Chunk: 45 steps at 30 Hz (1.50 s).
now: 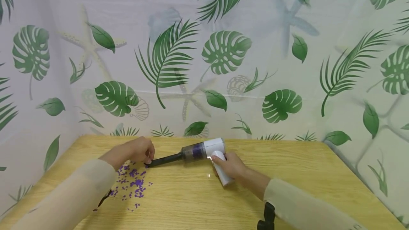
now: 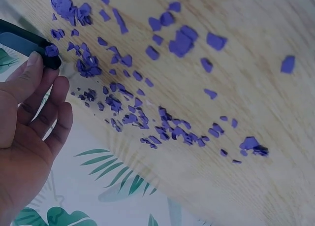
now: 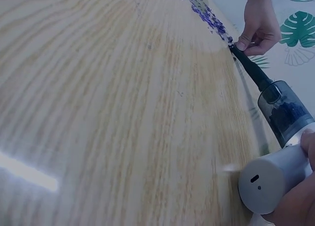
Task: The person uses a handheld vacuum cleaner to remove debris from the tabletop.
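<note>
A white handheld vacuum cleaner (image 1: 214,146) with a clear dust cup (image 1: 193,152) and a long black nozzle (image 1: 166,159) is held over the table. My right hand (image 1: 234,166) grips its white handle. At the other end, my left hand (image 1: 140,151) pinches the nozzle tip between thumb and fingers. A purple paper scrap (image 2: 51,50) sits at the nozzle's mouth, close to the left thumb. Many purple paper scraps (image 1: 138,183) lie scattered below and beside the tip. More purple bits show inside the dust cup (image 3: 285,113) in the right wrist view.
The wood-grain table (image 1: 179,201) spreads under both hands. Behind it hangs a white curtain (image 1: 243,113) printed with green leaves, meeting the table's far edge. A black strap mount (image 1: 267,215) is on the right forearm.
</note>
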### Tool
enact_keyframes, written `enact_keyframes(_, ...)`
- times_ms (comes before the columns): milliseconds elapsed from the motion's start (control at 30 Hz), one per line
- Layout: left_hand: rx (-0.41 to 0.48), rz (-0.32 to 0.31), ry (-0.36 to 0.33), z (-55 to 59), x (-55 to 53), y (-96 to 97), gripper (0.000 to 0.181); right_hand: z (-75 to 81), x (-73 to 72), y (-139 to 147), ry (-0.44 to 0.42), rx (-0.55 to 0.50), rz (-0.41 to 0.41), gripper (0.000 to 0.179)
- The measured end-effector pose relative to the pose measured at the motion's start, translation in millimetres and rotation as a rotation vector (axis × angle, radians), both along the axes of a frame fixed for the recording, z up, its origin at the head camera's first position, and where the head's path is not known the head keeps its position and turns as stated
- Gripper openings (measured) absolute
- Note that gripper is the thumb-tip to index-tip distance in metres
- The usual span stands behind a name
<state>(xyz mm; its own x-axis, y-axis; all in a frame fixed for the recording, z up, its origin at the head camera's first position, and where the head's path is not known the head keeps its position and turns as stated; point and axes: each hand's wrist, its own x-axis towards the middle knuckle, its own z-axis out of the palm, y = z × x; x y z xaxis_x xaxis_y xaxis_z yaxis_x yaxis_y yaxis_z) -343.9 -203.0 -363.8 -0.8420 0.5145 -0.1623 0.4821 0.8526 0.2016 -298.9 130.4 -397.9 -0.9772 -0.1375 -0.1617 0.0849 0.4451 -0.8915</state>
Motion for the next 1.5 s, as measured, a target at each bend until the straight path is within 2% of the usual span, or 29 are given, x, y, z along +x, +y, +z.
enact_keyframes(267, 0.010, -0.041, 0.004, 0.7, 5.5, -1.4, 0.011, 0.0, 11.2, -1, -0.004, -0.019, -0.027, 0.036)
enact_keyframes(567, 0.023, -0.062, -0.010, -2.3, 19.1, 0.4, 0.008, -3.8, 19.8, 4, 0.013, -0.033, -0.015, 0.033)
enact_keyframes(733, 0.015, -0.105, 0.005, -2.7, 25.1, 2.6, 0.006, -3.6, 25.6, 8, 0.023, -0.044, -0.004, 0.033)
enact_keyframes(900, 0.027, -0.119, -0.004, -2.8, 30.6, 5.5, 0.009, -4.2, 32.0, 13, 0.049, -0.030, -0.001, 0.034)
enact_keyframes(1067, 0.043, -0.167, -0.003, -4.8, 34.9, 8.5, 0.006, -4.2, 40.0, 19, 0.045, -0.025, -0.020, 0.032)
enact_keyframes(1267, 0.038, -0.209, -0.005, -4.4, 41.1, 11.9, 0.009, -5.0, 51.3, 22, 0.084, 0.020, -0.013, 0.033)
enact_keyframes(1400, 0.023, -0.207, 0.009, -1.8, 43.3, 11.3, 0.009, -4.6, 59.4, 17, 0.098, 0.022, -0.032, 0.035)
enact_keyframes(1500, 0.013, -0.183, 0.008, 0.0, 43.9, 8.8, 0.010, -4.5, 62.0, 12, 0.100, 0.021, -0.048, 0.035)
